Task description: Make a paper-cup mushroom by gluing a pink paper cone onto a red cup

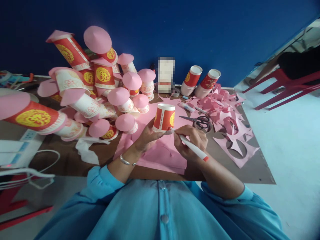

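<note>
My left hand (147,136) is wrapped round the lower left side of an upright red and white paper cup (163,117). A white pen with a red end (193,147) is gripped in my right hand (191,140), its tip at the cup's lower right edge. Beneath both hands lie pink paper sheets (162,160). Black-handled scissors (200,121) rest to the right of the cup, partly over a roll of tape.
Many paper cups with pink cone tops (103,75) crowd the left. Two cup stacks (192,80) stand at the back right, near pink paper scraps (227,110). White tissue (87,150) lies front left. A red stool (282,80) with a person stands beyond the table.
</note>
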`<state>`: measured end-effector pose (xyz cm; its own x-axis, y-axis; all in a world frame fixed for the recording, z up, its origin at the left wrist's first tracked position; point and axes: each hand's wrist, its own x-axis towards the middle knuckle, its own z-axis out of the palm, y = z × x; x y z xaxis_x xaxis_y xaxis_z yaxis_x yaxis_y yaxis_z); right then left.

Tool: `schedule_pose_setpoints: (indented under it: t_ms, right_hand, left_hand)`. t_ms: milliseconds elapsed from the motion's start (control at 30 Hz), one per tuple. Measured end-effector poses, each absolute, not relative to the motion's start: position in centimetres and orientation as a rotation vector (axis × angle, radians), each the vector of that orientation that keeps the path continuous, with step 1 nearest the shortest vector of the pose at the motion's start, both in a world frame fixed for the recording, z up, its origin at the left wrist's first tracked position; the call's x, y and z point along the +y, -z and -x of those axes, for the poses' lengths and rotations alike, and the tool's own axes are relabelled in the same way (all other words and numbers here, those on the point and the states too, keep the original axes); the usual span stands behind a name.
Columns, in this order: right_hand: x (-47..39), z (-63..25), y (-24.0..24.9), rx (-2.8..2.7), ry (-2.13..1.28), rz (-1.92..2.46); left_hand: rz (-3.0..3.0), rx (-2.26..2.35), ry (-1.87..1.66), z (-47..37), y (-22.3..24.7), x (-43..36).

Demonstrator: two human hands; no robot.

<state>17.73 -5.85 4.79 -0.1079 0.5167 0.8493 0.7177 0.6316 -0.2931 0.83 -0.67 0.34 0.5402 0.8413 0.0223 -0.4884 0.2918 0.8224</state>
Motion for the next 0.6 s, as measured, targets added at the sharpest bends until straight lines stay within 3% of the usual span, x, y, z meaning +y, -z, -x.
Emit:
schedule_pose_setpoints:
  t_ms: [600]
  right_hand:
    - [-6.2,-17.59,-4.99,-1.769,0.196,0.978]
  left_hand:
    - [-0.895,0.506,-0.946,-0.84,-0.12,-0.56]
